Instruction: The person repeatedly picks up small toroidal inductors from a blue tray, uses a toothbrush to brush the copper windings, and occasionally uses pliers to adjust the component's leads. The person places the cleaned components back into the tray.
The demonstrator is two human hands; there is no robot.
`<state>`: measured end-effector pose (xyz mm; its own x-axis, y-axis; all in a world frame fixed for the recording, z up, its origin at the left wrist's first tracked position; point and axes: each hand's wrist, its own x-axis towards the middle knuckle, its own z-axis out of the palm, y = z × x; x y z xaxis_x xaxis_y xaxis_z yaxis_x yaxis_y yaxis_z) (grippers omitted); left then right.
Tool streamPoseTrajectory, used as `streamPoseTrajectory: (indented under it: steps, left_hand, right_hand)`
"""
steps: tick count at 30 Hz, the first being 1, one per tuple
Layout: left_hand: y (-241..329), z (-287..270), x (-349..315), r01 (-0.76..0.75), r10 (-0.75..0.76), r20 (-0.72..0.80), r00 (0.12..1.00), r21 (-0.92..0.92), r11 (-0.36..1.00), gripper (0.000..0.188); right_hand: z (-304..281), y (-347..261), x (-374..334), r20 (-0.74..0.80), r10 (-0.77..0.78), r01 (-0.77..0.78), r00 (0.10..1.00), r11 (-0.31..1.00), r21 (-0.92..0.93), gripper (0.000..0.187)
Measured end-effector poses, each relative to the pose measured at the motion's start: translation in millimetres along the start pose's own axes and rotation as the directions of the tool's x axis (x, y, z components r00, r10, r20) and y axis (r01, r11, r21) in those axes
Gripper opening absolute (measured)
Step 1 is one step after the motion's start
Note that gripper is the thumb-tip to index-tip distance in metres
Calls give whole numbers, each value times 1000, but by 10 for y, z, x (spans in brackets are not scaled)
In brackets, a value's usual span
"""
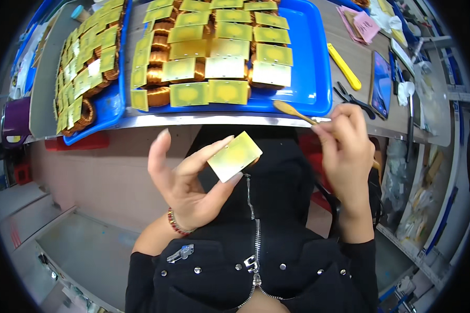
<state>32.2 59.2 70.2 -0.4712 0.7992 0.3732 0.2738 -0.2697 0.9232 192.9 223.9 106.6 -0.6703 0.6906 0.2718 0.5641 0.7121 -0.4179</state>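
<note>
The left hand pinches 1 yellow board just off the worktop's near edge. The right hand grasps a thin wooden stick, tip at the large blue tray's near right corner. Boards on copper coils crowd that tray; beyond its right edge lie black scissors.

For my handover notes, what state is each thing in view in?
Left hand: pinching.
Yellow-plated coil: held up, tilted.
Right hand: gripping.
Wooden stick: held by its thin end.
Middle blue tray: partly filled, right side bare.
Left blue tray: mostly filled.
Phone: lying screen up, apparently lit.
Yellow cutter: lying flat.
Black hand tool: lying, opening unclear.
Jacket zip: partway fastened.
</note>
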Motion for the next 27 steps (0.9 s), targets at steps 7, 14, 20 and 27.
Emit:
streamPoseTrajectory:
  steps: [7, 14, 20, 27]
  left_hand:
    - [101, 224, 139, 424, -382, 195, 903, -535, 731, 92]
    - [89, 305, 156, 551, -454, 340, 824, -667, 501, 79]
    - [9, 458, 66, 541, -388, 382, 839, -667, 513, 51]
    - [9, 482, 82, 666, -472, 499, 727, -679, 308, 61]
  right_hand:
    - [264, 188, -525, 260, -18, -258, 965, 88, 962, 77]
    - [527, -5, -569, 5, -149, 18, 989, 151, 988, 77]
    - [450, -34, -517, -333, -178, 366, 926, 639, 676, 56]
    - [268, -33, -484, -333, -126, 290, 935, 811, 508, 47]
